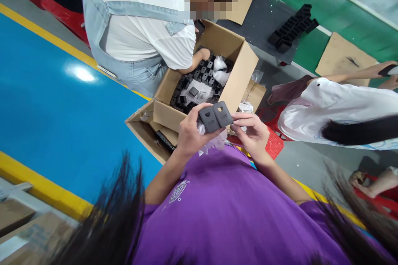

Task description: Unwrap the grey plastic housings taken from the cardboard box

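While the person in the purple shirt (pixel 217 198) holds two black cases (pixel 215 117) side by side in front of the chest, near the edge of an open carton (pixel 222 35), I take the step in hand to be lining up the pair or looking it over. The left hand (pixel 190 130) does the carrying: its grip is closed on the pair, with the thumb along the lower edge and a finger at the upper corner. The right hand (pixel 252 130) is loosely bent, its fingertips at the outer edge of the farther case; whether they pinch it or merely rest there, I cannot tell.

Both cases turn their broad faces up, each with a small cutout, and they look close enough to touch.

To my eye, the next move calls for a steady left hold and a light right touch, so that neither piece slides off the other.

Beyond them, a co-worker (pixel 133 41) has a hand (pixel 204 54) inside the carton, among many more black pieces (pixel 205 70) and some plastic wrap (pixel 220 64). Farther off, dark pieces (pixel 290 29) stand grouped on the desk (pixel 311 51).
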{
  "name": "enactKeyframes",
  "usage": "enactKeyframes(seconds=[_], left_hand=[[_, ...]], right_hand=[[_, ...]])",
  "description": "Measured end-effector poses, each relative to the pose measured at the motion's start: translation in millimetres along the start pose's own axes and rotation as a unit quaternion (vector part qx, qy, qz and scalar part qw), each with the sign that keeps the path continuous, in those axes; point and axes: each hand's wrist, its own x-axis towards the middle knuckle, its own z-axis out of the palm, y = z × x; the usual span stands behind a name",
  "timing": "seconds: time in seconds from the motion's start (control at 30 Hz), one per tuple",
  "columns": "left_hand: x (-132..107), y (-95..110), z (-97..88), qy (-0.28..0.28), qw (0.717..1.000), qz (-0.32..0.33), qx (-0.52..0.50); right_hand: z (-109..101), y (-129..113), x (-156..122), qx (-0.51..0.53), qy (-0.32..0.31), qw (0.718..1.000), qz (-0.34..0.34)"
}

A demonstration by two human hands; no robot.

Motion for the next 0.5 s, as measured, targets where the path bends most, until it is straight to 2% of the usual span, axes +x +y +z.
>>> enactKeyframes(seconds=[0.23, 0.5], left_hand=[[0.2, -9.6, 4.5, 0.007, 1.000, 0.001, 0.007], [6.6, -8.4, 4.0, -0.005, 1.000, -0.001, -0.002]], right_hand=[[-1.8, 1.3, 1.4, 0.031, -0.004, 0.999, 0.010], [-2.3, 5.1, 2.0, 0.052, -0.014, 0.999, 0.007]])
